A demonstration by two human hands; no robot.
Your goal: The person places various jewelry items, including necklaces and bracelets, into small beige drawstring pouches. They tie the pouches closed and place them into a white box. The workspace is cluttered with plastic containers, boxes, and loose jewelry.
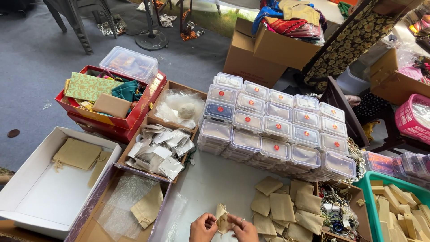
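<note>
At the bottom middle of the head view, my left hand [202, 227] and my right hand [242, 230] both hold one small beige cloth pouch [221, 216] between them, fingers pinching its top. A ring shows on my right hand. Just right of my hands lies a heap of the same beige pouches [286, 207] on the white surface. Left of my hands an open box [89, 224] holds one beige pouch [148, 207] on clear plastic wrap.
Stacked clear lidded containers with red dot stickers [275, 125] fill the middle. A white box [27, 197] with pouches sits at left, a red box of fabric [134, 117] behind it, boxes of small packets [156, 148], a teal basket [365, 188] at right, cardboard cartons [268, 49] beyond.
</note>
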